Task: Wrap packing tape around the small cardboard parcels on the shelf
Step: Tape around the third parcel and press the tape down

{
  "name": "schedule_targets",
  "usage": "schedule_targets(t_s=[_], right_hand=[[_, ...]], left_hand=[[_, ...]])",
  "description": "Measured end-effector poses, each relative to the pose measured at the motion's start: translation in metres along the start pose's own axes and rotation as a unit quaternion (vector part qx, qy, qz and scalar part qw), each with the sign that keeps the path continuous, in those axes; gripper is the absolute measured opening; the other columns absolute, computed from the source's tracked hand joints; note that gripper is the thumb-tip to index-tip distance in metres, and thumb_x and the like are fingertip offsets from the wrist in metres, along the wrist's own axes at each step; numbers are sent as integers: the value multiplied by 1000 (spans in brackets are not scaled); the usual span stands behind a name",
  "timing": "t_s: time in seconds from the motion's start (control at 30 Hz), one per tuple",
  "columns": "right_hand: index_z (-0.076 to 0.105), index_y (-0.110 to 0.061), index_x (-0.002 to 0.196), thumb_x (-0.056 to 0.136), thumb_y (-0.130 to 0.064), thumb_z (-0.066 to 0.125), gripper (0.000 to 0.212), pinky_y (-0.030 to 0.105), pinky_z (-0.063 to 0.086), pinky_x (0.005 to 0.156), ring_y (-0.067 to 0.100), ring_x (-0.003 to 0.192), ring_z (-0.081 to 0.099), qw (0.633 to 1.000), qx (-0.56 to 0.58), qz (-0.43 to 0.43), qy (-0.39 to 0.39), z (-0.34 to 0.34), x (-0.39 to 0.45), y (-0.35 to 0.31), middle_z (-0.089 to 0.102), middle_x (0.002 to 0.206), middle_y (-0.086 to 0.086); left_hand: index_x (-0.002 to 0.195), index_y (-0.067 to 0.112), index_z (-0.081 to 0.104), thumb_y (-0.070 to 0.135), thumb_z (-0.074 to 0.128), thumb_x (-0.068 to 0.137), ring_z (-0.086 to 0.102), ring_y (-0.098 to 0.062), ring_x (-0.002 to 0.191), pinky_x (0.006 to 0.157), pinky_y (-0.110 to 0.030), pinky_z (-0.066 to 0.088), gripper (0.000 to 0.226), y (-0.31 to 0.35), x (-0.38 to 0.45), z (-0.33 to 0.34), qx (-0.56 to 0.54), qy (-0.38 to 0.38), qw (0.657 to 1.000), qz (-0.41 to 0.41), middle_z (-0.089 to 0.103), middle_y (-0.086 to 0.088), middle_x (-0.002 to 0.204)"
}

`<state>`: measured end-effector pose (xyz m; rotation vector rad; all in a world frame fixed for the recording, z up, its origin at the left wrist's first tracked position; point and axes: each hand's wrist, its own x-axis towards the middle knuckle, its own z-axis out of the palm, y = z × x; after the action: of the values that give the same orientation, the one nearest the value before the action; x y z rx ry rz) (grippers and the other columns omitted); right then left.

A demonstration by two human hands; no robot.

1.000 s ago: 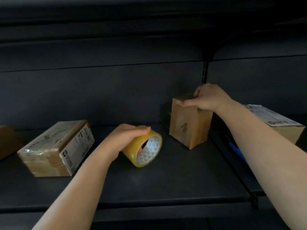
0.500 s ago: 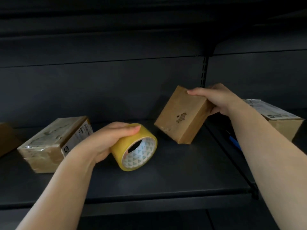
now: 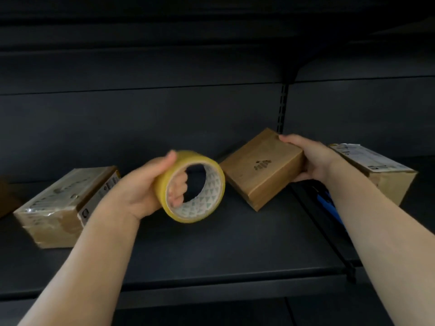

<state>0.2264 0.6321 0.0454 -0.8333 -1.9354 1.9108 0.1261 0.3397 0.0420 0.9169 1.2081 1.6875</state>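
The left hand (image 3: 146, 187) is gripping the tape roll (image 3: 194, 187), fingers curled through its core, thumb lying over the rim. At three o'clock of the roll, just beside it, the right hand (image 3: 310, 158) is clasping the tilted small box (image 3: 261, 168) by its right end, above the shelf (image 3: 211, 250).

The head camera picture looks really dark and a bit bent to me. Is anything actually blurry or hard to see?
Head view: dim light, shelf nearly black; wide-angle lens bows its edges; left hand and tape roll slightly smeared; held parcel sharper, its print unreadable; labelled box soft.
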Motion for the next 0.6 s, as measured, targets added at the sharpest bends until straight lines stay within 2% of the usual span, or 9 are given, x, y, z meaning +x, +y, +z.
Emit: schedule_targets(t_s=[0.07, 0.1, 0.13, 0.17, 0.23, 0.27, 0.37, 0.47, 0.6], right_hand=[[52, -24, 124, 67, -48, 75, 66, 52, 53, 80, 30, 109, 54, 999, 39, 19, -10, 1, 2, 11, 56, 120, 9], [52, -24, 123, 67, -47, 75, 64, 52, 53, 79, 31, 108, 55, 998, 49, 24, -13, 1, 3, 15, 57, 120, 9], [52, -24, 122, 68, -47, 75, 63, 51, 54, 77, 31, 108, 55, 998, 55, 29, -15, 1, 3, 17, 57, 119, 9], [52, -24, 122, 68, -47, 74, 63, 50, 54, 74, 31, 106, 55, 998, 56, 34, -16, 1, 2, 19, 57, 118, 9], [50, -24, 122, 69, -47, 74, 63, 49, 54, 70, 31, 105, 54, 997, 58, 47, -10, -3, 3, 23, 56, 117, 10], [49, -25, 121, 70, -47, 73, 61, 50, 53, 70, 32, 106, 53, 996, 62, 58, -7, -5, 4, 26, 55, 117, 10], [48, -27, 115, 75, -48, 69, 50, 51, 51, 72, 33, 107, 51, 995, 62, 80, -15, -9, 4, 32, 53, 115, 10], [48, -27, 111, 76, -49, 67, 46, 51, 50, 71, 33, 105, 51, 993, 64, 95, -17, -7, 5, 34, 54, 113, 10], [45, -24, 119, 75, -50, 67, 55, 53, 51, 72, 34, 103, 49, 994, 17, 105, -20, -7, 7, 32, 52, 105, 11]], left_hand=[[77, 1, 58, 26, 58, 90, 62, -22, 55, 61, -34, 53, 28, -9, 0, -7, -113, -98, 988, 31, 64, -12, 61], [81, -1, 59, 26, 59, 89, 64, -24, 56, 61, -34, 54, 28, -12, 1, -9, -87, -95, 991, 23, 65, -14, 62], [80, 0, 62, 32, 71, 78, 63, -23, 50, 54, -31, 54, 34, -12, 1, -8, -17, -59, 998, -6, 64, -13, 57], [74, 2, 65, 39, 85, 57, 61, -20, 42, 44, -26, 51, 45, -8, -1, -4, 74, -4, 996, -47, 62, -12, 50], [63, 10, 70, 43, 91, 22, 59, -14, 38, 32, -20, 43, 56, -1, -6, 0, 252, 131, 953, -110, 61, -6, 48], [63, 11, 70, 42, 91, 21, 59, -13, 40, 31, -20, 42, 56, 3, -8, 2, 303, 164, 929, -135, 62, -4, 50], [79, 9, 67, 47, 90, 31, 58, -12, 43, 34, -21, 43, 65, 7, -12, 7, 347, 177, 906, -166, 61, -1, 51], [84, 9, 65, 59, 85, 4, 58, -11, 39, 33, -21, 43, 96, 2, -14, 6, 339, 185, 907, -168, 61, 0, 46], [81, 11, 66, 64, 81, 1, 60, -9, 44, 37, -22, 45, 97, 4, -14, 4, 365, 185, 891, -196, 62, 3, 47]])
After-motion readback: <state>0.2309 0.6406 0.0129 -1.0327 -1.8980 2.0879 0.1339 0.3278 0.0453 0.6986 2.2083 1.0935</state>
